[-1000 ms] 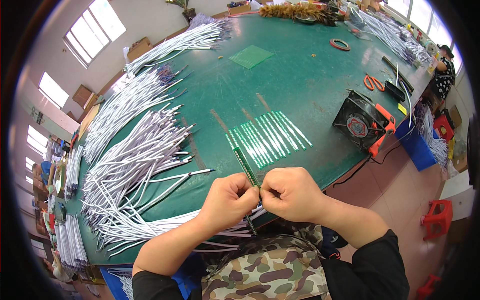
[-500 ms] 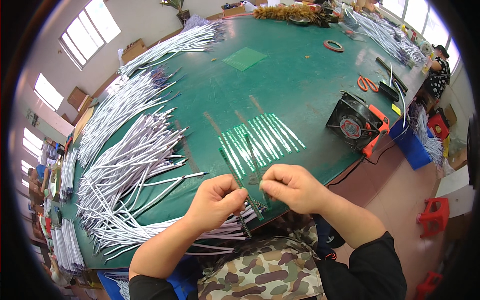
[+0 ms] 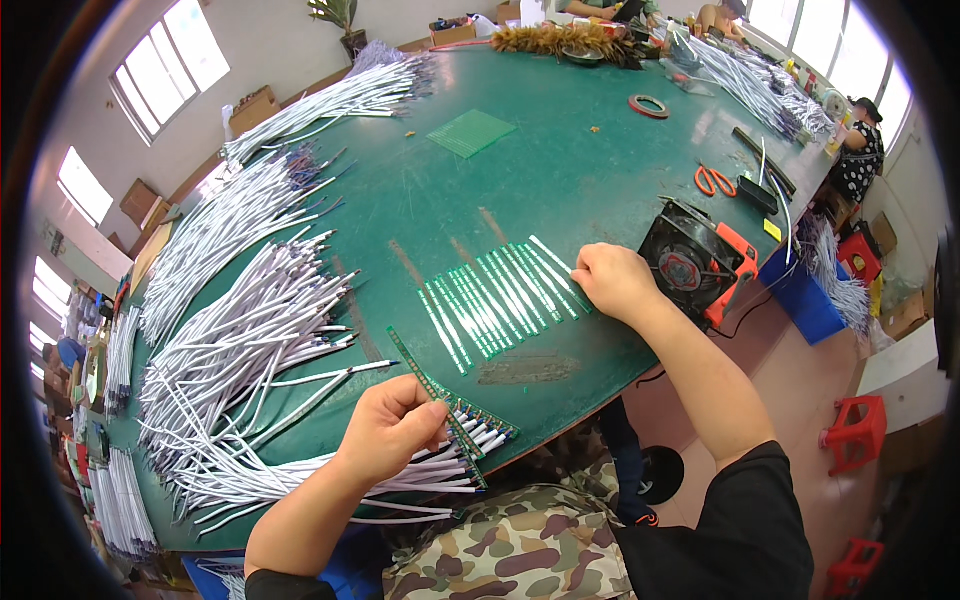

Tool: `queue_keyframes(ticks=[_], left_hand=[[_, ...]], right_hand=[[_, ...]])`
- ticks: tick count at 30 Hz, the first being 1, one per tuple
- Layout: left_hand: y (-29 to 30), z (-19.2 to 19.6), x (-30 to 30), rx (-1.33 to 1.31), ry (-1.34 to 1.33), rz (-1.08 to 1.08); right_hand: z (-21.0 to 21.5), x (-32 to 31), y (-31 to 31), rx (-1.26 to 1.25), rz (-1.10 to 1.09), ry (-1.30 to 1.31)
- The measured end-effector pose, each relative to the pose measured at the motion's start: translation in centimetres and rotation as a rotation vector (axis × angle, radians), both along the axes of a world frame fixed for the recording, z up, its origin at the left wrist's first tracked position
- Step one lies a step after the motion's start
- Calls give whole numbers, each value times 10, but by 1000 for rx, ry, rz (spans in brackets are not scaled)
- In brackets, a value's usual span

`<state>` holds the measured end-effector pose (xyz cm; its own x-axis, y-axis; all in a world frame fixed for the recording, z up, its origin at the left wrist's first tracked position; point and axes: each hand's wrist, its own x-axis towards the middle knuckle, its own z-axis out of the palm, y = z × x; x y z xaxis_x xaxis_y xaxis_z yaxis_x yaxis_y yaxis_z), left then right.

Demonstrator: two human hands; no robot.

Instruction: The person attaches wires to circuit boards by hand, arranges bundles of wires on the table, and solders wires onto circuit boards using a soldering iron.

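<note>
One green strip (image 3: 411, 362) lies pinched in the left hand (image 3: 392, 428).

The left hand (image 3: 398, 428) is pinching close in, while the right arm (image 3: 692, 352) is pointing farther forward and the right hand (image 3: 614, 281) is holding its fingers (image 3: 592, 264) bent.

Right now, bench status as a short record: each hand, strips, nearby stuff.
left hand: pinching a narrow green strip, held at a slant
right hand: fingers at the right end of the strip row; grip unclear
strip row: slim green-and-white strips side by side on the green table
left side: piles of white cables
right side: black fan, orange-handled scissors beyond it
far: flat green sheet past the row
</note>
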<state>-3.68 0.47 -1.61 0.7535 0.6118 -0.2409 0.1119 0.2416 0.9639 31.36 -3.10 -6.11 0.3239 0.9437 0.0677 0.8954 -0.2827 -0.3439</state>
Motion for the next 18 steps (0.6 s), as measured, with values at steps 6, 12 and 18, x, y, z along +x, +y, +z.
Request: queue_keyframes(ticks=[6,12,18], left_hand=[[6,-3,-13,3,-6,39],[3,-5,-11,-1,-18,12],[2,-3,-10,-5,-19,-15]], right_hand=[[-16,-9,-26,174,140,-91],[-26,-41,-49,-16,203,-86],[-30,-51,-53,-23,205,-121]])
